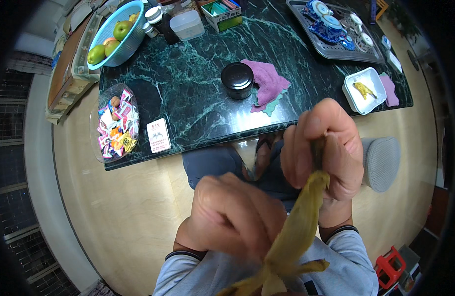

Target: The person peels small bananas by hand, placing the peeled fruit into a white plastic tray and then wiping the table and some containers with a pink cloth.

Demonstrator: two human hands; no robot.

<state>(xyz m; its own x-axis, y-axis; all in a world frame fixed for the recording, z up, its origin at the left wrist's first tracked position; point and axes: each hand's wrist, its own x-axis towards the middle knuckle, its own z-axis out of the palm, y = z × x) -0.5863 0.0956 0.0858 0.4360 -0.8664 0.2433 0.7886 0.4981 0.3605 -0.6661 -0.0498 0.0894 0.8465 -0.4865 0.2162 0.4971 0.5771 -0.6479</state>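
My right hand (325, 148) pinches the dark stem end of a yellow banana peel (296, 229) between thumb and fingers. From there the peel hangs toward my chest, its lower strips splayed apart and blurred. My left hand (236, 218) is curled close beside the peel and blurred by motion; its fingertips are hidden, so I cannot tell whether it grips a part of the peel. Beyond my right hand, a white plastic tub (364, 90) at the table edge holds another piece of yellow peel (364, 91).
The green marble table (190, 85) bears a black-lidded jar (237, 80), a purple cloth (266, 79), a candy tray (118, 125), a printed card (159, 135), a blue fruit basket (118, 35) and a tea tray (334, 33). A grey stool (383, 162) stands right.
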